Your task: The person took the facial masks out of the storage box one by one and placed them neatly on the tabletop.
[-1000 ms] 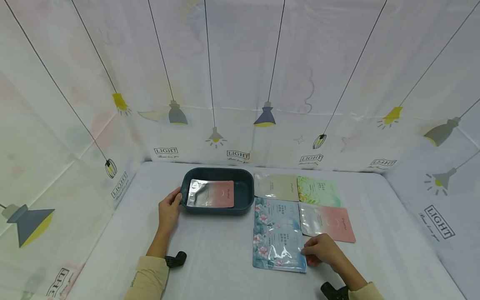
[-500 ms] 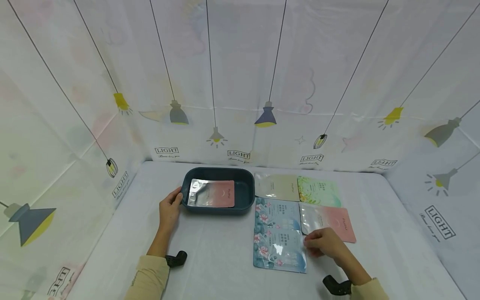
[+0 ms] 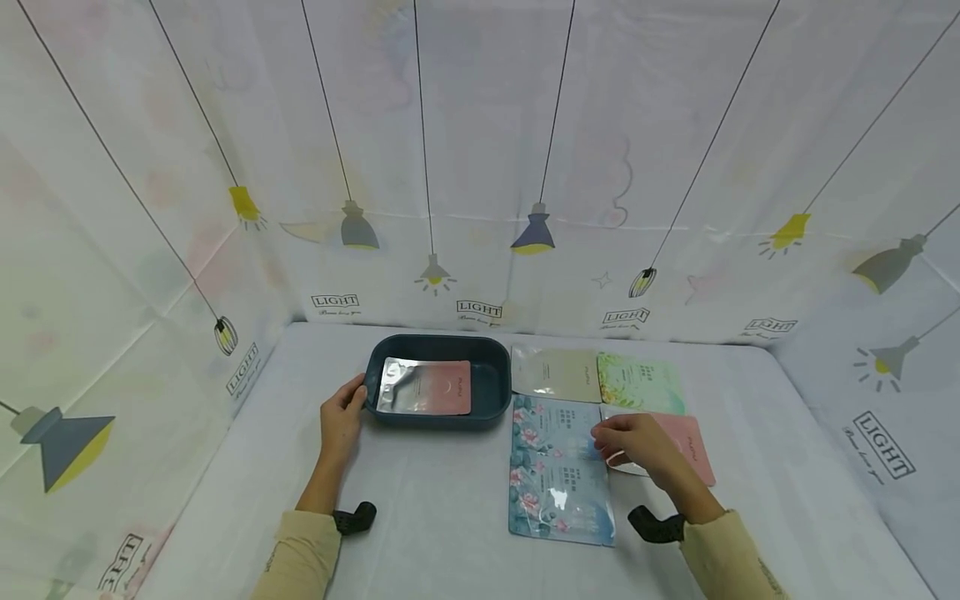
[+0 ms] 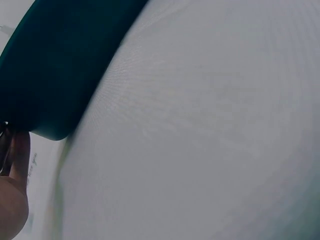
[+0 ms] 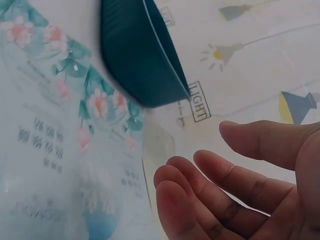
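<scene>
At the dark teal plastic bin (image 3: pixel 495 400), my left hand (image 3: pixel 341 427) holds the left end with thumb and fingers in the head view. Inside the bin lies a silver-and-pink sheet mask packet (image 3: pixel 442 388). My right hand (image 3: pixel 637 446) hovers over the packets on the right, its fingers loosely curved and nothing between them; the right wrist view shows the same hand (image 5: pixel 240 195) with thumb apart from fingers. Beneath and left of it lie two blue floral mask packets (image 3: pixel 558 500), one behind the other. Another silver-and-pink packet (image 3: pixel 693 450) is partly hidden by this hand.
Behind the blue packets lie a silver-and-beige packet (image 3: pixel 555 373) and a green floral packet (image 3: pixel 641 383). A white cloth covers the table (image 3: pixel 435 517). A lamp-patterned curtain (image 3: pixel 465 167) stands at the back and sides.
My right hand has lifted off the right edge of the nearer blue packet and moved away from me, over the row behind. My left hand has stayed at the bin.
</scene>
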Demonstrator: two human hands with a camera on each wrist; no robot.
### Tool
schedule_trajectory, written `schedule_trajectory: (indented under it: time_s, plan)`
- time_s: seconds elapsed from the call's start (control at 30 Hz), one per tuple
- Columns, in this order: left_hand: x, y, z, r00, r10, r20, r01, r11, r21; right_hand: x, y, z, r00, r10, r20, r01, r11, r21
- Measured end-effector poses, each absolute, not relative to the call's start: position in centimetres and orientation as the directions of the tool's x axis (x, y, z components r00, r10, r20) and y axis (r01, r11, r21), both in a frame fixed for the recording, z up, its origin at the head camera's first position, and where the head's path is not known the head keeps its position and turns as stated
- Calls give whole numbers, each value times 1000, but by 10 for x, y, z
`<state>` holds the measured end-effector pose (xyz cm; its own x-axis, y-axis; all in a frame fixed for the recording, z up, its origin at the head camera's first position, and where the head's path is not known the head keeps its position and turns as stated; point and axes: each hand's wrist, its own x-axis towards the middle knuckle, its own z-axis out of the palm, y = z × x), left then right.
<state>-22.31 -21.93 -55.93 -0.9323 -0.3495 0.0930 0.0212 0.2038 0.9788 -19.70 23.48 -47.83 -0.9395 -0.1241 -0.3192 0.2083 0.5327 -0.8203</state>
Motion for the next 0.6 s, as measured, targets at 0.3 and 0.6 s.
schedule_trajectory:
  time_s: [0.3, 0.6]
  plan:
    - [-224, -218, -560, -923, -361, 132, 57, 211, 976, -223, 210, -461, -947, -170, -271, 161, 479, -863]
    - [-222, -219, -559, -932, -344, 118, 55, 187, 981, -252, 178, -451, -949, -212, -233, 122, 434, -893]
